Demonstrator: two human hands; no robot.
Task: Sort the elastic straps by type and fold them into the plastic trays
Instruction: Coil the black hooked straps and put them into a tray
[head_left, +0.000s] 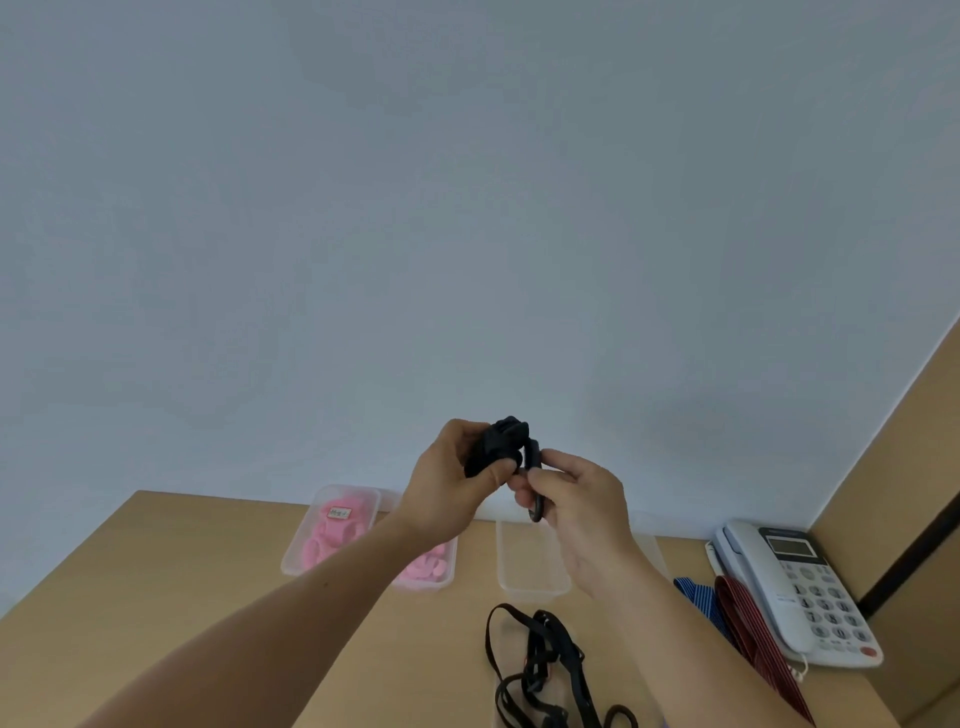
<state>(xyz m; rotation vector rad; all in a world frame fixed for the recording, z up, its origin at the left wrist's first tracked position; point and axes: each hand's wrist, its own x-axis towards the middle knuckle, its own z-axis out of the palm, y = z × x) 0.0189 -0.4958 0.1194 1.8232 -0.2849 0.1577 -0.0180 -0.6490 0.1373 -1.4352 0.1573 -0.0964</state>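
Left hand (452, 483) grips a folded bundle of black stretchy strap (505, 441) up above the wooden worktop (156, 571). The right hand (576, 514) pinches its loose loop, I think to keep the folds tight for the empty clear plastic tray (530, 564) below. I count two clear trays of pink straps (294, 556), one empty tray, one tangle of loose black straps (540, 665), one blue striped strap (698, 597) and one red striped strap (753, 634).

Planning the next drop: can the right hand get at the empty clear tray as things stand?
Probably yes: the clear tray lies open-topped just below the right hand, nothing between, though its fingers pinch the black strap.
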